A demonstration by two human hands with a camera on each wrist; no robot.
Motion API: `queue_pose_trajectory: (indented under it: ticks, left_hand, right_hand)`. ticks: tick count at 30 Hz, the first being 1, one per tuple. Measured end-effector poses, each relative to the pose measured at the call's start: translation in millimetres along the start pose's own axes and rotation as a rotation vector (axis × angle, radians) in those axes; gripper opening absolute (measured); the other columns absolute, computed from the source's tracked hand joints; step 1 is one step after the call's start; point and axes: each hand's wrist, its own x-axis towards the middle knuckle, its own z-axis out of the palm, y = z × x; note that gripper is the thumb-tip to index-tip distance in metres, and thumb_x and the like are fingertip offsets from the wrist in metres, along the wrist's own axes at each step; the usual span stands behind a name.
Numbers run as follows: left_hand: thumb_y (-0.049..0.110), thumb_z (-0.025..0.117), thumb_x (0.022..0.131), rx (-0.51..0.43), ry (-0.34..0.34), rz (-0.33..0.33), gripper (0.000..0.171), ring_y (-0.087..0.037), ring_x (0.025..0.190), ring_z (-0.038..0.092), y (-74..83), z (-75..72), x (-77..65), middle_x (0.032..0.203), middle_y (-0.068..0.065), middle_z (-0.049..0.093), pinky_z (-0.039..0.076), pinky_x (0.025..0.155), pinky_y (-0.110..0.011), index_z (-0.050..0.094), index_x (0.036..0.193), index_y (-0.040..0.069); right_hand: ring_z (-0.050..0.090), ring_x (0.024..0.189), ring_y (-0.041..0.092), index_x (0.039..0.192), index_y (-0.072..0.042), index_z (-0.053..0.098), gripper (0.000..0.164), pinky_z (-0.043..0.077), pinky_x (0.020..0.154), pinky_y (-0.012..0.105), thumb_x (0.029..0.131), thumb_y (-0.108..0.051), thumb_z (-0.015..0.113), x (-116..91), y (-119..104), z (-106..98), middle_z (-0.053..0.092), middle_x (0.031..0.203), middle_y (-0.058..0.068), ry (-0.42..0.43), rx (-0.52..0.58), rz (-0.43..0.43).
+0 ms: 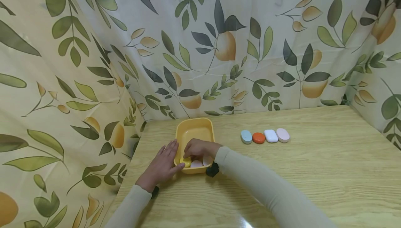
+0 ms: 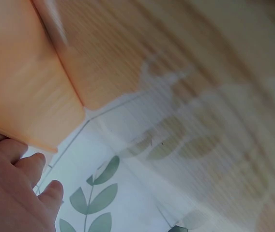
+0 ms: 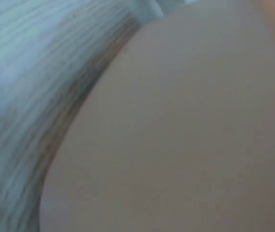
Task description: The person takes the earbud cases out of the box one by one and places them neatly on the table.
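Note:
A yellow plastic tub (image 1: 195, 125) stands on the table. My left hand (image 1: 163, 163) rests against its left side, fingers straight along the rim and thumb at the near corner. In the left wrist view its fingers (image 2: 31, 169) touch the tub's outer wall. My right hand (image 1: 200, 148) reaches into the tub with bent fingers and grips a yellow soap bar (image 1: 187, 162) at its near left corner. Beside that bar lie a pink soap bar (image 1: 196, 164) and a paler one (image 1: 207, 160), partly covered by the right wrist. A blurred close surface fills most of the right wrist view.
To the right of the tub, a blue soap bar (image 1: 246, 136), a red one (image 1: 258, 138), a white one (image 1: 270, 136) and a pale pink one (image 1: 283, 135) form a row on the wooden table (image 1: 329, 158). A leaf-patterned curtain (image 1: 200, 75) borders the back and sides.

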Motion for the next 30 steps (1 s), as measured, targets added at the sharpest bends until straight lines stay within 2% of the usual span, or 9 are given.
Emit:
queue_pose_trajectory:
  ticks: [5,8,15,24,30]
  left_hand:
    - [0.064,0.032,0.098,0.000,-0.001,0.005,0.088,-0.023,0.147,0.008,-0.3,0.7,-0.4,0.162,-0.011,0.009,0.010,0.116,-0.047,0.013,0.154,0.000]
    - [0.064,0.033,0.098,-0.003,0.002,0.006,0.088,-0.024,0.147,0.008,-0.1,0.1,-0.8,0.162,-0.011,0.009,0.010,0.116,-0.047,0.012,0.154,0.000]
    - [0.064,0.033,0.098,-0.004,0.005,0.012,0.087,-0.027,0.147,0.011,0.8,-1.9,-1.7,0.161,-0.012,0.010,0.013,0.116,-0.049,0.013,0.154,0.000]
    - [0.063,0.033,0.098,0.004,0.009,0.016,0.087,-0.031,0.146,0.016,0.0,-0.9,-0.6,0.161,-0.012,0.009,0.013,0.116,-0.049,0.013,0.154,-0.001]
    - [0.064,0.033,0.098,-0.005,0.007,0.006,0.088,-0.028,0.147,0.013,-0.4,0.5,-0.3,0.162,-0.011,0.008,0.011,0.116,-0.048,0.014,0.154,0.000]
  right_hand:
    - [0.059,0.089,0.012,0.116,0.003,0.069,0.035,0.049,0.087,0.029,0.082,-0.006,0.073,2,-1,5,0.069,0.108,0.004,-0.001,-0.033,-0.032]
    - [0.059,0.094,0.014,0.112,0.002,0.070,0.033,0.048,0.091,0.031,0.080,-0.003,0.073,3,0,8,0.069,0.110,0.006,0.008,-0.018,-0.032]
    - [0.061,0.090,0.014,0.110,0.002,0.071,0.030,0.050,0.085,0.029,0.081,-0.004,0.074,4,1,12,0.069,0.104,0.004,0.010,0.019,-0.021]
    - [0.059,0.085,0.012,0.101,-0.004,0.075,0.019,0.048,0.081,0.027,0.082,-0.008,0.075,2,2,11,0.070,0.092,-0.003,-0.028,-0.007,-0.045]
    - [0.058,0.079,0.012,0.098,-0.004,0.075,0.017,0.048,0.074,0.025,0.082,-0.007,0.074,3,3,10,0.069,0.088,-0.002,-0.033,0.006,-0.065]
